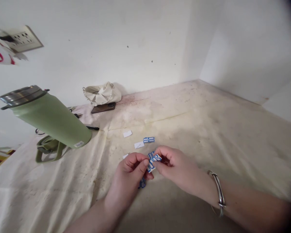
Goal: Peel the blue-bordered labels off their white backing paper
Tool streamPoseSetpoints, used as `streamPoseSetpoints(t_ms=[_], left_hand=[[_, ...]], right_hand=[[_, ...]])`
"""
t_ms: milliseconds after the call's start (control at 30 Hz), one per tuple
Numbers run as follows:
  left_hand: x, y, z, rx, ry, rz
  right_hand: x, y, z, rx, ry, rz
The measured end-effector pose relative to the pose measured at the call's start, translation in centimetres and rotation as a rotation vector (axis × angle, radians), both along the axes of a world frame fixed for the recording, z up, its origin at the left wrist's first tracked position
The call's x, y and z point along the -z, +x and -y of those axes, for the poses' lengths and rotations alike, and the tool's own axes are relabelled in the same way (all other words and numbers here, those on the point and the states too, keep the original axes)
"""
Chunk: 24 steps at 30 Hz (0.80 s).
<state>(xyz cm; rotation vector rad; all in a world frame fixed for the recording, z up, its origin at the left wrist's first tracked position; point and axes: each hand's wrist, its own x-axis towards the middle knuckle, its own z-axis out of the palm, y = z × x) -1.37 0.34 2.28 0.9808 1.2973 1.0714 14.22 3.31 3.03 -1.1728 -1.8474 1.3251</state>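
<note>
Left hand (129, 171) and right hand (172, 163) both pinch a blue-and-white piece (153, 163) between thumb and fingers, over the pale cloth (184, 132). Beyond them lie a blue-outlined piece (149, 139) and white slips (139, 144) (green tumbler (53, 119) stands well to the left).
</note>
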Motion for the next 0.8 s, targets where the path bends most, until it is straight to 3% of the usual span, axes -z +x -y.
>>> streamPoseSetpoints(t_ms=[167, 300, 667, 733, 800], left_hand=[[-0.1, -0.1, -0.1, 0.054, -0.025, -0.012], [0.2, -0.4, -0.2, 0.065, -0.010, -0.050], [-1.4, -0.6, -0.1, 0.094, 0.395, -0.507], [-1.5, -0.6, 0.0, 0.085, 0.395, -0.500], [-1.4, -0.6, 0.1, 0.043, 0.351, -0.368]], right_hand=[[-0.1, 0.2, -0.1, -0.012, -0.074, -0.028], [0.0, 0.1, -0.3, -0.017, -0.052, -0.022], [0.0, 0.0, 0.1, 0.003, 0.140, 0.077], [-0.1, -0.1, 0.2, -0.001, 0.156, 0.073], [-0.3, -0.1, 0.3, -0.010, 0.150, 0.048]])
